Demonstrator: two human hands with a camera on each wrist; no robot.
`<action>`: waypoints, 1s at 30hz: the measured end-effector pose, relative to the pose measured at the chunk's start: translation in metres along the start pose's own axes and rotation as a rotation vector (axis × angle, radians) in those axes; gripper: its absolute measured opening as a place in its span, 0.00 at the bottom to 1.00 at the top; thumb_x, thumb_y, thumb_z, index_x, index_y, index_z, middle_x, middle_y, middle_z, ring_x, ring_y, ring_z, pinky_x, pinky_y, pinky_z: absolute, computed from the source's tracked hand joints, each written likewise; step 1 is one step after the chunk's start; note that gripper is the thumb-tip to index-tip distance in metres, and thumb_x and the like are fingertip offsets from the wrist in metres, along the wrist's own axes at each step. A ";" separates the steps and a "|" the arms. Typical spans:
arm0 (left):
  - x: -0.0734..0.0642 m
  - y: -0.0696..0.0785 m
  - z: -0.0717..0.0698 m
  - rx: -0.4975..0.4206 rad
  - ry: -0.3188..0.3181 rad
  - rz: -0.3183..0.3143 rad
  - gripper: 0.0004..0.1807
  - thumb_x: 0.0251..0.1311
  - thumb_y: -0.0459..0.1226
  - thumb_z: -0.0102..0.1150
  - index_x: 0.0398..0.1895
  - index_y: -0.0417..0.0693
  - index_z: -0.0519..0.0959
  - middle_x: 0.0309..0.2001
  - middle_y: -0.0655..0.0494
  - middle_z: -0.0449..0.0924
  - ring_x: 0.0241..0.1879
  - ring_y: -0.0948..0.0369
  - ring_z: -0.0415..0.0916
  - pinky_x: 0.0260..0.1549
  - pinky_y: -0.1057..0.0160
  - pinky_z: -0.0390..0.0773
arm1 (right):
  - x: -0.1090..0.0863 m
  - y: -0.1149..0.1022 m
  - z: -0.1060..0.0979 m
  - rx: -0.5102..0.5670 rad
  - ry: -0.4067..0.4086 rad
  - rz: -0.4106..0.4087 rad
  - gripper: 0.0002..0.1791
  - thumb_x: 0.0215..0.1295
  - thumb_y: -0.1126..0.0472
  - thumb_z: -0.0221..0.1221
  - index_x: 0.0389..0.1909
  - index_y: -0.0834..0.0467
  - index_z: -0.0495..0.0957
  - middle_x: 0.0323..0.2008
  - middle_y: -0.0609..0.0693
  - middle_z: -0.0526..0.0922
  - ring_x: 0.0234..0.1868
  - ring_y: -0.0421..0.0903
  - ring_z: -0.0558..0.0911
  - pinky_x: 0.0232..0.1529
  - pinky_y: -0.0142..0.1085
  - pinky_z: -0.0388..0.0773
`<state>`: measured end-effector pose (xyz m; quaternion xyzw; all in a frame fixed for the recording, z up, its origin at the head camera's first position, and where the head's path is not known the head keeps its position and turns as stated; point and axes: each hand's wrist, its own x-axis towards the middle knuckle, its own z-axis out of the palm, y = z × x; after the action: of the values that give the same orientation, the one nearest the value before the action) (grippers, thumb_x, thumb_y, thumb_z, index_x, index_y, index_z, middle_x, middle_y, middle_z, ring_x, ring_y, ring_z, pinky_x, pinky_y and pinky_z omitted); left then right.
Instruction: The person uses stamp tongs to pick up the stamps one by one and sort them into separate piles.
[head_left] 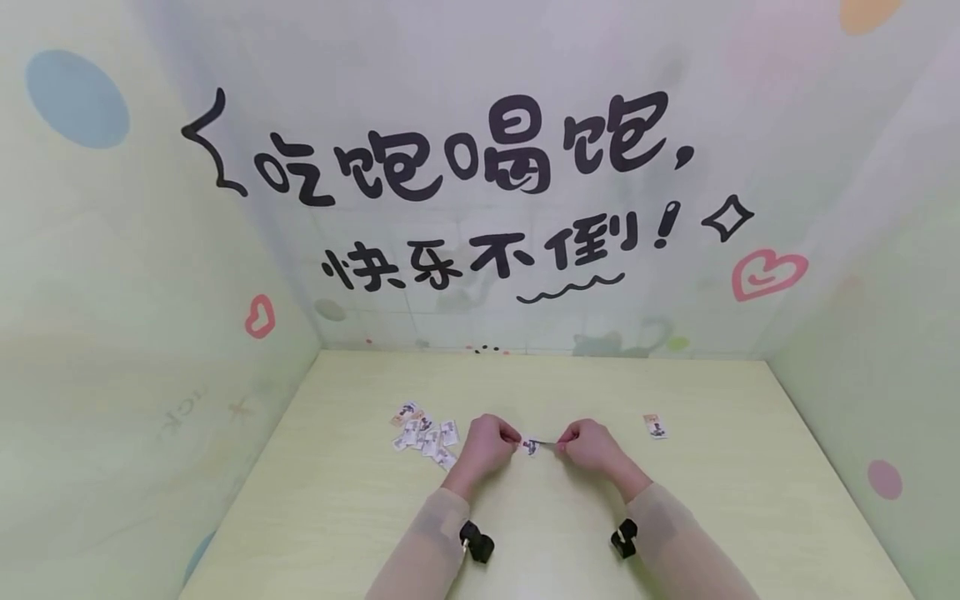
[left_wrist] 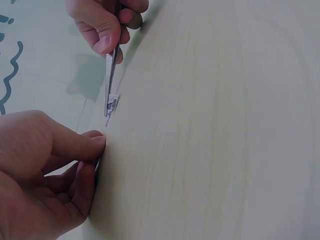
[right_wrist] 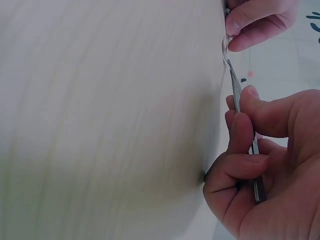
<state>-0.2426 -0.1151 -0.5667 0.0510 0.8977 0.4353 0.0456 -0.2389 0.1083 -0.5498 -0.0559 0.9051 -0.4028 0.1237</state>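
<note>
Near the middle of the table my left hand (head_left: 491, 447) pinches one end of a small white slip (head_left: 532, 449) with dark print, between thumb and forefinger. From the other side, my right hand (head_left: 595, 450) holds metal tweezers (right_wrist: 237, 90) between thumb and fingers, their back end lying in the palm. In the left wrist view the tips of the tweezers lie over the printed slip (left_wrist: 112, 102), close to the left fingertips. Whether the tips grip the slip or only touch it, I cannot tell.
Left of the hands lies a loose pile of small printed slips (head_left: 427, 437), some with orange parts. A single orange and white slip (head_left: 655, 427) lies to the right. Walls with printed lettering enclose the pale wooden table (head_left: 345, 517) at the back and sides.
</note>
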 end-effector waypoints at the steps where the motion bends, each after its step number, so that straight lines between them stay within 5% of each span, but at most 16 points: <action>1: 0.000 0.000 0.000 0.000 0.000 -0.003 0.09 0.57 0.22 0.68 0.32 0.44 0.92 0.29 0.53 0.87 0.30 0.64 0.78 0.35 0.64 0.81 | 0.000 0.000 0.001 0.003 0.001 0.001 0.02 0.65 0.66 0.68 0.32 0.59 0.86 0.30 0.49 0.82 0.33 0.46 0.78 0.37 0.39 0.75; 13: -0.013 0.008 0.016 -0.035 0.174 -0.013 0.06 0.59 0.28 0.70 0.40 0.39 0.89 0.32 0.57 0.85 0.33 0.61 0.81 0.39 0.58 0.84 | -0.015 0.005 0.004 0.084 0.098 0.083 0.04 0.68 0.65 0.66 0.36 0.63 0.85 0.34 0.52 0.83 0.35 0.49 0.78 0.37 0.40 0.75; 20: -0.015 0.021 0.030 -0.048 0.180 -0.026 0.08 0.58 0.30 0.73 0.40 0.38 0.89 0.31 0.57 0.85 0.32 0.62 0.80 0.37 0.60 0.84 | -0.023 0.003 0.004 0.095 0.134 0.069 0.04 0.67 0.64 0.66 0.34 0.62 0.85 0.32 0.51 0.84 0.33 0.48 0.79 0.35 0.39 0.75; 30: -0.012 0.022 0.043 0.090 0.219 -0.004 0.07 0.59 0.35 0.78 0.36 0.41 0.90 0.32 0.56 0.84 0.34 0.60 0.79 0.40 0.57 0.83 | -0.029 0.001 0.004 0.053 0.125 0.069 0.04 0.67 0.64 0.67 0.34 0.61 0.84 0.31 0.51 0.83 0.33 0.49 0.79 0.36 0.41 0.75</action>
<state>-0.2244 -0.0697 -0.5751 0.0035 0.9159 0.3976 -0.0542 -0.2101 0.1122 -0.5476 0.0037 0.9015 -0.4248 0.0822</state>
